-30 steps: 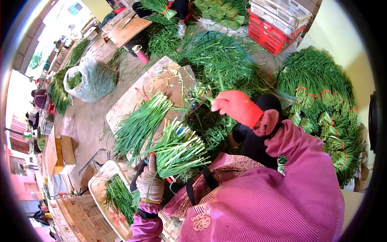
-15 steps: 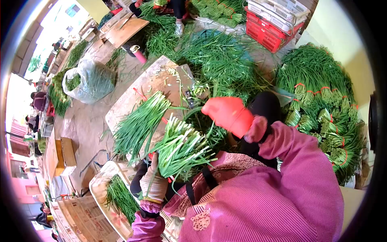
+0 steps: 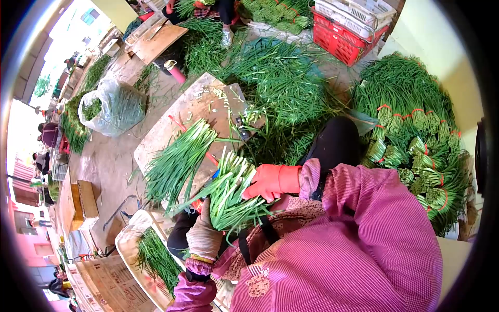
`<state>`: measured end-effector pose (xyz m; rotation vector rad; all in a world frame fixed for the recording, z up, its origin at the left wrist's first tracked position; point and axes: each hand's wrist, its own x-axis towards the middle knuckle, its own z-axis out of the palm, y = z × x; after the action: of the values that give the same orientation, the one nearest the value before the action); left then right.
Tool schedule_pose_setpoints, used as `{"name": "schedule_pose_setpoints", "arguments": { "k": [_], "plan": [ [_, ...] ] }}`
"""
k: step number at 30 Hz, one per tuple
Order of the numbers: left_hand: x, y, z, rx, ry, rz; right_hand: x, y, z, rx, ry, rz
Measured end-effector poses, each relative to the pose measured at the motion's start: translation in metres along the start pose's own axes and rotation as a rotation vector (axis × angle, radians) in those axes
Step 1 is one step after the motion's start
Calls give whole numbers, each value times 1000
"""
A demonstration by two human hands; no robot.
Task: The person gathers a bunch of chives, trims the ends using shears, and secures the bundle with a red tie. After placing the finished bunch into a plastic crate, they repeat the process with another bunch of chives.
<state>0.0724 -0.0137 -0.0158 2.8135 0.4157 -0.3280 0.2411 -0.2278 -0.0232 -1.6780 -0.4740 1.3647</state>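
The left hand, in a whitish cloth glove, is closed on the loose bundle of long green stalks from its left side. The bundle lies above the lap, its long axis slanting, pale ends toward the worn, flat board. The red-gloved right hand touches its right side; whether these fingers grip, one cannot tell.

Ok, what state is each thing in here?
Left hand: gloved, holding the held bunch.
Right hand: gloved, fingers on the held bunch.
Held bunch: cut ends uneven.
Board: strewn with trimmings.
Bag: open, part filled.
Basket: part filled.
Piled bundles: tied with red bands.
Red crate: under white crates.
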Motion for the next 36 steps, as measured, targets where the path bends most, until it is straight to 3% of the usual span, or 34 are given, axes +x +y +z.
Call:
{"name": "schedule_pose_setpoints", "arguments": {
  "k": [3,8,10,11,12,14,15,16,18,20,22,23,24,25,26,28,30,32,34,36],
  "plan": [
    [-1,-7,6,-173,-33,23,-7,-3,-6,-39,-80,20],
    [1,-9,2,-170,-154,16,-41,-11,-33,69,-238,-78],
    [0,-20,8,-345,-206,71,-48,-6,-51,161,-240,-214],
    [2,-37,28,-576,-232,33,-54,-6,-63,158,-244,-213],
    [1,-42,33,-577,-229,30,-63,-7,-77,228,-117,-294],
    [-2,-48,40,-1057,-281,98,-79,-7,-103,367,142,-456],
    [-2,-51,47,-1325,-368,28,-75,-1,-111,340,202,-430],
    [-1,-55,52,-1325,-368,31,-70,5,-113,338,204,-432],
    [1,-67,64,-1229,-469,74,-64,4,-103,246,89,-156],
    [7,-78,84,-1145,-454,108,-53,7,-67,247,83,-236],
    [8,-68,89,-1140,-411,151,-49,-2,-42,-169,148,-249],
    [2,-28,44,-994,-387,294,-41,-4,-33,-265,123,-176],
    [-4,-17,33,-1107,-412,159,-33,-3,-26,-360,96,-104],
    [-4,-19,35,-1197,-423,148,-27,0,-21,-376,102,-152],
    [-3,-23,41,-1288,-433,137,-22,6,-23,-376,100,-154],
    [0,-44,58,-1168,-416,206,-23,8,-32,273,-18,-489],
    [-3,-49,58,-1049,-396,274,-45,-8,-53,433,109,-488],
    [-13,-36,37,-1078,-364,127,-52,-8,-71,460,344,-555],
    [-17,-40,42,-1087,-355,131,-61,-19,-72,297,336,-564],
    [-17,-46,53,-1354,-406,54,-54,-23,-63,50,358,-489]
  ]
}}
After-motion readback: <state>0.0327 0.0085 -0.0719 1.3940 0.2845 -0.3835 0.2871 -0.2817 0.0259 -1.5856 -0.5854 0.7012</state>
